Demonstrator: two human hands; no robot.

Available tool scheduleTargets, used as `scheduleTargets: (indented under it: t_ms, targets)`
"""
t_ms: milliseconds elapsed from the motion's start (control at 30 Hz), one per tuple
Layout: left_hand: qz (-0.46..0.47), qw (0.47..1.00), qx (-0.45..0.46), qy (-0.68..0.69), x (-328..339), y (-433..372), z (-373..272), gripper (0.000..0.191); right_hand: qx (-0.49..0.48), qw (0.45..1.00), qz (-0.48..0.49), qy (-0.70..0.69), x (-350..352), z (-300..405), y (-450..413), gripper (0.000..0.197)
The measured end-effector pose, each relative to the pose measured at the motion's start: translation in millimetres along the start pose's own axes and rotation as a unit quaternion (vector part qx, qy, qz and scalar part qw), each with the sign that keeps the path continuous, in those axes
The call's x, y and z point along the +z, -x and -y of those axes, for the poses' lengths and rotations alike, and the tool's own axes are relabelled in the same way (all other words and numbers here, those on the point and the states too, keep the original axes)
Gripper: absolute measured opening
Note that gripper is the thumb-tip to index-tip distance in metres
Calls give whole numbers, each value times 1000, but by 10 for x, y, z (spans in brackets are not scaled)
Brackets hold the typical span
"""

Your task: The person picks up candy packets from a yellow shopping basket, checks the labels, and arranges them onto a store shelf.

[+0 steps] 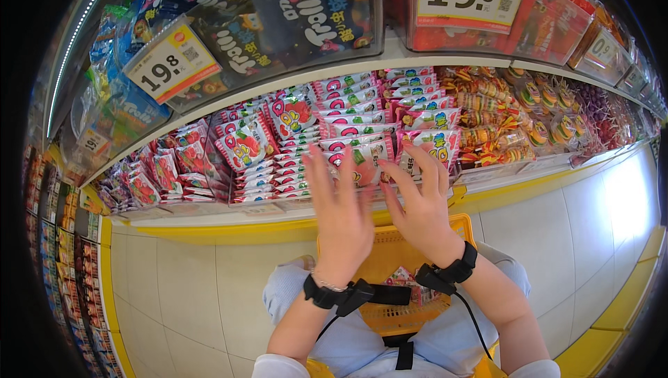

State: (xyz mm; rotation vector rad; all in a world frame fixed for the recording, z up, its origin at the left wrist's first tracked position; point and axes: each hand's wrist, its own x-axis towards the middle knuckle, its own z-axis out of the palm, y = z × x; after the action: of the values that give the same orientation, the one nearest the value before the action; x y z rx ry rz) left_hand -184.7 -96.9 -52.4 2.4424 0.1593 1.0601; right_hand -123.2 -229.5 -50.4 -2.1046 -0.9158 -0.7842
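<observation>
Pink-and-white gummy candy packets [292, 111] lie in rows and stacks in a clear bin on the lower shelf. My left hand [339, 216] reaches over the front stacks, its fingers blurred and spread. Beside it, my right hand [420, 205] has its fingertips at the front packets [433, 151], fingers bent and apart. Neither hand plainly grips a packet, and contact is hard to tell. Below both hands a yellow plastic basket [394, 252] stands between my knees, holding a few pink packets [402, 276] partly hidden by the wrist straps.
The upper shelf's clear bins hold dark blue gummy bags [313, 12] and red bags [548, 28], with price tags on their fronts. Burger-shaped candies [548, 96] lie right of the pink packets, red packets [167, 169] left. The shelf's clear front lip [271, 203] runs below my fingers.
</observation>
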Motion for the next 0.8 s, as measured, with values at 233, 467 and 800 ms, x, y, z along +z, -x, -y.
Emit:
scheduleTargets:
  t_ms: [233,467,800]
  targets:
    - [51,996,39,-64,138,-158,-33,75,16,999,27,5,-88,-74,-84,56]
    - [54,990,48,-123,77,-417,-140,74,42,998,-7,54,-85,-390,-399,69]
    - [78,996,29,18,89,-477,-66,77,61,996,49,-46,-50,-493,-418,55]
